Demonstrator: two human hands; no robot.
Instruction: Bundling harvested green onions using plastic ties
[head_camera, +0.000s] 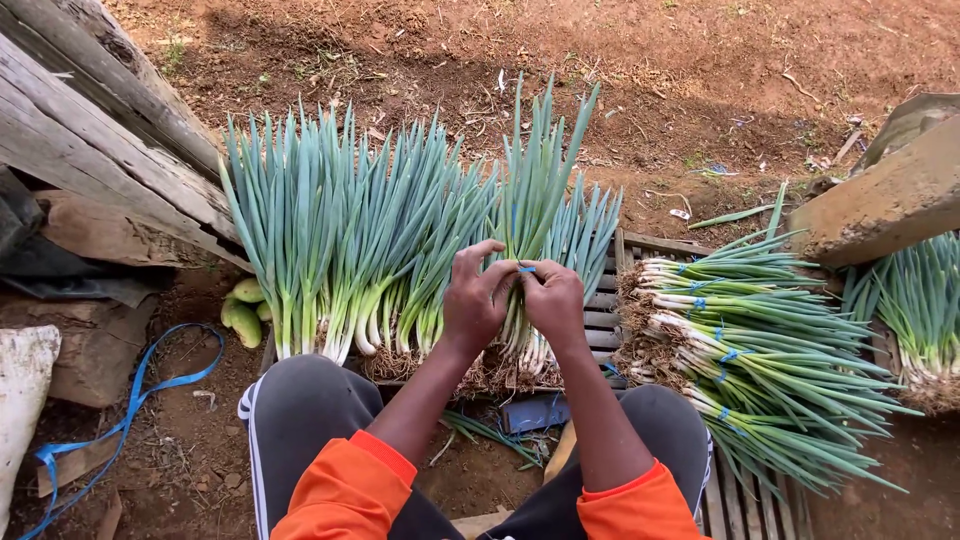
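Note:
My left hand (474, 298) and my right hand (553, 299) meet around one bunch of green onions (540, 190) that stands upright in front of me. Both hands grip its pale stalks, and a thin blue band (526, 268) shows between my fingers. Just left of the held bunch, a row of loose green onions (340, 230) leans upright with roots at the bottom. On the right, several tied bunches (740, 350) with blue bands lie stacked on their sides on a wooden slatted pallet (735, 500).
Weathered wooden beams (90, 140) slope along the left. A blue strap (130, 400) lies on the dirt, near some small green fruits (243, 315). More green onions (915, 300) lie at the far right under a concrete block (885, 200). Bare red soil stretches behind.

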